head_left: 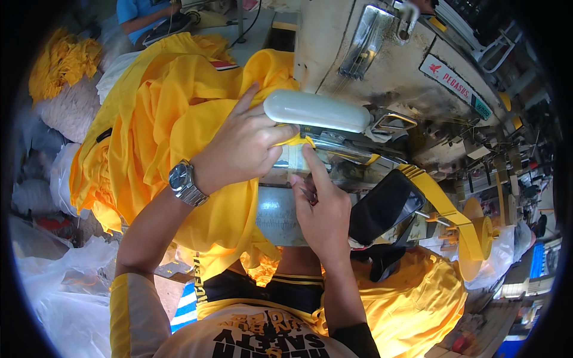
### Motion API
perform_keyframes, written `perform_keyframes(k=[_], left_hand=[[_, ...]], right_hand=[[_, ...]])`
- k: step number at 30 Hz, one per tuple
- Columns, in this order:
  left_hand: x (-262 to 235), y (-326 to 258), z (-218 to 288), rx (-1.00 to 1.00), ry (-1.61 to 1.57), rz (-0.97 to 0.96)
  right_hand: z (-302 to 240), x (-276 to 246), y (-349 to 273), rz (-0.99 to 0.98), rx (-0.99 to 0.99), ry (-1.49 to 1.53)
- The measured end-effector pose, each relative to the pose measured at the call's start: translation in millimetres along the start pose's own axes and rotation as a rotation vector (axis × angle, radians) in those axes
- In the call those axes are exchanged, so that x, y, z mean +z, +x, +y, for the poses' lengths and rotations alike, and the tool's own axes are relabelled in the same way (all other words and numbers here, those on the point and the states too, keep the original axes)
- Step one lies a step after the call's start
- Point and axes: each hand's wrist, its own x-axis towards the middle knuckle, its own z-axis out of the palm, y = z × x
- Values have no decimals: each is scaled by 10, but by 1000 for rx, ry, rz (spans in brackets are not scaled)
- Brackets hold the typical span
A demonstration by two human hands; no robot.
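Note:
Bright yellow cloth lies heaped to the left of an industrial sewing machine and hangs down over my lap. My left hand is at the cloth's edge beside the needle area, its fingers closed on the fabric and one finger pointing up. Close by on the right, my right hand reaches its index finger to the fabric strip under the machine's front. A small dark tool with a reddish part sits within its curled fingers; its kind is partly hidden. The white rounded guard hides the needle.
A dark phone is mounted right of my right hand, beside a yellow curved bracket. More yellow cloth piles at the lower right. Clear plastic bags lie lower left. A person in a blue shirt sits across, upper left.

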Motion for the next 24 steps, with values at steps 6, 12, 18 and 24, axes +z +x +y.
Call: perform_keyframes(k=[6,12,18,24], left_hand=[[46,-19,-38,-137,-189,57],[93,-174,-71,-280,-179,113],[177,-459,132,-377,-302,321],[-48,-746,485,-562,-245,260]], right_hand=[[-17,20,-113,-17,21,72],[-83,-230,-203,-211,29,26],[-54,-324,-294,-268,-221,91],[-257,-259,16,-113,-265,-202]])
